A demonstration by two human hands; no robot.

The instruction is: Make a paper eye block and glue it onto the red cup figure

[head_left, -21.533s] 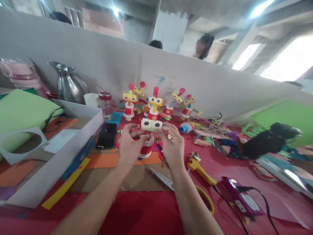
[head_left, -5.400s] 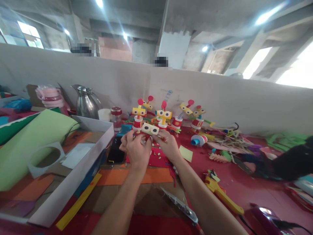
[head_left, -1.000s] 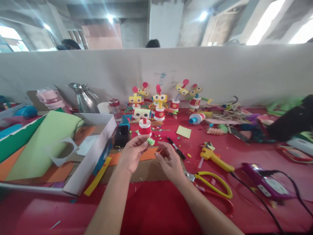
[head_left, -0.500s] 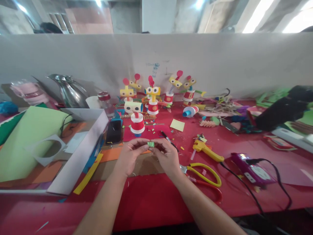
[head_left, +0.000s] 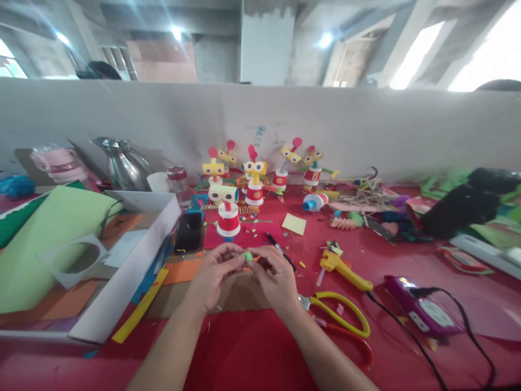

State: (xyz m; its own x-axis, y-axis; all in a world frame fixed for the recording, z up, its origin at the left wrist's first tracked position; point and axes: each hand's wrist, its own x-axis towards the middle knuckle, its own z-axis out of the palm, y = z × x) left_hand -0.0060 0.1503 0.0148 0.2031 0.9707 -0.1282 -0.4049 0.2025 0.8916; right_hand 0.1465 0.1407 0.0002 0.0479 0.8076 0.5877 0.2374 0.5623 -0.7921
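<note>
- Green pleated piece (head_left: pixel 248 256), in the head view, is sitting just below the middle of the frame, between the two hands and above the brown card (head_left: pixel 244 293).
- Left hand (head_left: pixel 215 274) is pinching one end of it, its fingers drawn narrow on the folds.
- Right hand (head_left: pixel 277 277) is closing on the other end with thumb and fingers; half a second ago the folds were showing spread out, and now they are looking bunched and shorter. A second ago only the left hand was holding the piece.
- Pale-headed figure (head_left: pixel 228 220), which both hands were gripping about five seconds ago, is now standing by itself, left of the frame's middle. That is suggesting, as a judgement, that the work is now lying with the small green piece, its pleats being pressed or shaped by hand.
- Yellow-headed figures (head_left: pixel 255 191) are standing behind it, across the upper middle of the frame.
- Black pen (head_left: pixel 280 251) is lying just beyond the right hand; the yellow glue gun (head_left: pixel 345 271) is resting at right of the frame, with the scissors (head_left: pixel 355 306) below it, partly hidden by the right arm.
- Dark phone (head_left: pixel 188 232) is lying left of the figure, near the white tray (head_left: pixel 126 288), all on the red desk (head_left: pixel 240 347).
</note>
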